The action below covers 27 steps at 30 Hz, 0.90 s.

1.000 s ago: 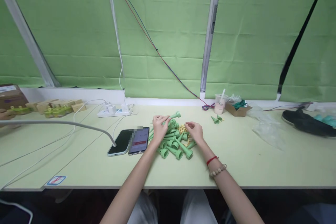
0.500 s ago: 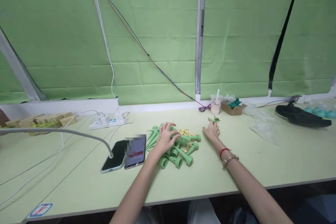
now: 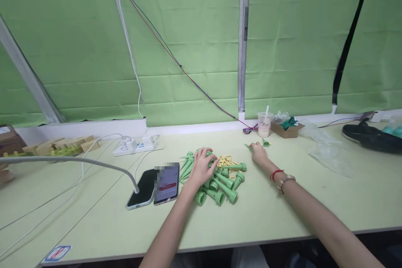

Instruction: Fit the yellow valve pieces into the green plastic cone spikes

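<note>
My left hand (image 3: pixel 202 167) rests over a pile of green plastic cone spikes (image 3: pixel 224 180), its fingers curved and apart. Whether its fingertips touch one is hard to see. To the right of the pile, my right hand (image 3: pixel 260 154) is closed on a green cone spike (image 3: pixel 248 147) whose pointed tip sticks out to the left; the rest is hidden by the fingers. Just beyond that hand lies another green cone spike (image 3: pixel 266 143) with a bit of yellow beside it. Small yellow plastic pieces (image 3: pixel 226 161) are heaped behind the pile.
Two phones (image 3: pixel 167 184) lie left of the pile, with a grey cable arm crossing one. Behind stand a power strip (image 3: pixel 135 147), a drink cup (image 3: pixel 264 124) and a small cardboard box (image 3: pixel 287 130). Clear plastic bags (image 3: pixel 329 157) and a black object (image 3: pixel 373 137) lie at right.
The view has shifted slightly left. My right hand has drawn away from one green spike, which now lies behind it, and a spike tip points left from its fingers. My left hand stays over the pile.
</note>
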Motion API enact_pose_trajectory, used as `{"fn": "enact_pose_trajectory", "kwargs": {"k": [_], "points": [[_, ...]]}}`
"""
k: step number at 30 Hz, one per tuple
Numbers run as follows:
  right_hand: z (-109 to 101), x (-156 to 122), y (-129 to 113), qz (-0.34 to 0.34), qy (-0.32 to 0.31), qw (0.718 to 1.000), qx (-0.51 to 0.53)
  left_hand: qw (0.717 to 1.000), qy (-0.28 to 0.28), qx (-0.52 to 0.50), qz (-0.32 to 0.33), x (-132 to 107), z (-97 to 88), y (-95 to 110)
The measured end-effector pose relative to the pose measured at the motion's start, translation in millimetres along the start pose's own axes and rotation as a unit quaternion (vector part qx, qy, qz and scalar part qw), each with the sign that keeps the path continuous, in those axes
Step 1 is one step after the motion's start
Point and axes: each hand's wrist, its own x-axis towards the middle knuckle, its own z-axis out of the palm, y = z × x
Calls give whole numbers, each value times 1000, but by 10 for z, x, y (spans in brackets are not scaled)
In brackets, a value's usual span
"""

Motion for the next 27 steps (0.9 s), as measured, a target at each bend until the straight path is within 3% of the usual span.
{"fn": "enact_pose_trajectory", "kwargs": {"k": [3,5,7,10,13,17,20,27], "points": [[-102,-37,-240,-41,47,996,70,1000,11,-5,-11,5,4,36],[-202,-94,-461,-82,140,956,245,1000,20,-15,-15,-4,14,65],[-320,-183,-692,-100,148,900,397,998,40,-31,-25,-19,24,104],[-490,-339,-980,-161,52,844,509,993,76,-70,-64,-33,37,180],[-601,-447,-1157,-209,-51,792,572,985,61,-127,-95,-12,45,248],[-643,-472,-1250,-168,-135,739,639,982,4,-158,-104,50,59,244],[-603,-454,-1241,-142,-176,721,655,968,-7,-202,-146,71,69,154],[-479,-557,-1171,-125,-192,741,631,925,-21,-325,-197,-37,32,56]]}}
